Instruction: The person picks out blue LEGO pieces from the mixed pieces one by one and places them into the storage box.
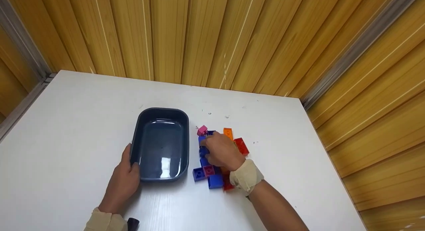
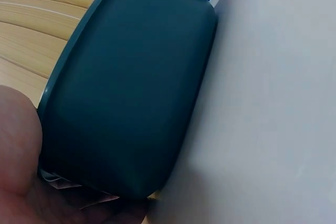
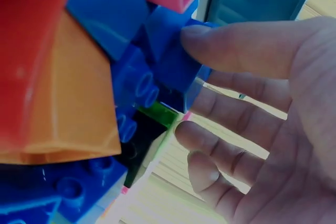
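A dark blue rectangular plastic tray (image 1: 186,141) stands on the white table. At its near left corner my left hand (image 1: 122,179) grips it, fingers along the outer wall and thumb by the rim. The tray's outer side (image 2: 131,82) fills much of the left wrist view. My right hand (image 1: 224,151) reaches into a pile of toy building bricks just right of the tray. There it pinches a blue brick (image 3: 178,61) between thumb and fingers. Around it lie more blue bricks (image 1: 215,181), a pink brick (image 1: 202,130), an orange brick (image 1: 228,133) and a red brick (image 1: 241,146).
The white table (image 1: 83,124) extends on both sides of the tray and pile. Wood-patterned panels (image 1: 166,38) rise behind it and along the right. A small dark object (image 1: 133,223) shows by the left wrist. Tiny specks (image 1: 227,117) dot the table beyond the bricks.
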A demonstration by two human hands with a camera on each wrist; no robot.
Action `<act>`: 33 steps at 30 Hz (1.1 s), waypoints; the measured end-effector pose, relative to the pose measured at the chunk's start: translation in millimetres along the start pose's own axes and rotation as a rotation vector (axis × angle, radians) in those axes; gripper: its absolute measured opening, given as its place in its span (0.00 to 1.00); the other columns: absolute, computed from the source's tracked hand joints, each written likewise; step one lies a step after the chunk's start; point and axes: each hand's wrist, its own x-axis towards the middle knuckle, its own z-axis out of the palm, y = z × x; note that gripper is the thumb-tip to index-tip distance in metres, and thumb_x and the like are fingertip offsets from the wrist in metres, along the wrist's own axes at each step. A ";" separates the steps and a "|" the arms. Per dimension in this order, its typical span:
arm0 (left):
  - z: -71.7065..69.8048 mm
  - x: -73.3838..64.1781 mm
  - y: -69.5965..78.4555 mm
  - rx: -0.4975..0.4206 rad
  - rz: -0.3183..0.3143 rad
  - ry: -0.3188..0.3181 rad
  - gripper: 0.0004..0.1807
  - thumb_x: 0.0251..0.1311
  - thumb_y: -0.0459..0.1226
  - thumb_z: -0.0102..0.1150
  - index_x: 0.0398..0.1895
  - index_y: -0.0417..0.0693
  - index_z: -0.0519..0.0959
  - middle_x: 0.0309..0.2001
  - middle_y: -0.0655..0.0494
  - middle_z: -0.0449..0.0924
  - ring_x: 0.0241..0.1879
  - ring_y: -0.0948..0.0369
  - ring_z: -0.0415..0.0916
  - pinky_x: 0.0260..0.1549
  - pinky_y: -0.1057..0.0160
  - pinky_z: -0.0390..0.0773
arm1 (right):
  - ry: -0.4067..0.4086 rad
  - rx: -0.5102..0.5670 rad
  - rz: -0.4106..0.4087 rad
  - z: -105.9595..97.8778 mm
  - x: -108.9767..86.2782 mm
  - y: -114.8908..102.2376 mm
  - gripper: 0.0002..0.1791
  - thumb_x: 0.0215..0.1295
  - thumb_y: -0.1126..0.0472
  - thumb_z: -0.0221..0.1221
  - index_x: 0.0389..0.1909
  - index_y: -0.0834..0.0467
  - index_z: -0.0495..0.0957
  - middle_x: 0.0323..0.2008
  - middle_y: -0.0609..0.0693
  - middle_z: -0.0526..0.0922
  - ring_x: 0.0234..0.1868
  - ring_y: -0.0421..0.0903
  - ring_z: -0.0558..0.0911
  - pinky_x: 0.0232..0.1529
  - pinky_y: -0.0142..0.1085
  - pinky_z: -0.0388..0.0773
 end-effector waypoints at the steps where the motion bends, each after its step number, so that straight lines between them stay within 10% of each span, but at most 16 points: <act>1: 0.2 -0.3 -0.2 0.001 0.002 0.002 0.38 0.79 0.35 0.30 0.85 0.44 0.30 0.85 0.37 0.39 0.84 0.40 0.40 0.80 0.37 0.48 | -0.003 -0.001 -0.004 -1.3 -0.6 0.1 0.24 0.62 0.59 0.72 0.60 0.50 0.86 0.53 0.52 0.90 0.52 0.51 0.85 0.55 0.45 0.86; 11: 1.2 0.6 -0.5 -0.011 0.001 0.007 0.38 0.79 0.35 0.31 0.85 0.45 0.30 0.85 0.37 0.39 0.84 0.41 0.40 0.80 0.37 0.47 | -0.072 0.074 0.023 -22.9 -3.8 -0.6 0.25 0.65 0.59 0.71 0.63 0.54 0.83 0.58 0.53 0.88 0.56 0.53 0.88 0.58 0.49 0.85; 33: 5.9 -1.1 -5.5 -0.024 0.004 0.049 0.39 0.79 0.36 0.32 0.86 0.54 0.29 0.85 0.37 0.42 0.83 0.40 0.44 0.78 0.35 0.51 | 0.105 0.126 -0.007 -56.9 -14.9 10.6 0.25 0.65 0.58 0.70 0.62 0.57 0.83 0.59 0.54 0.88 0.59 0.52 0.86 0.66 0.49 0.80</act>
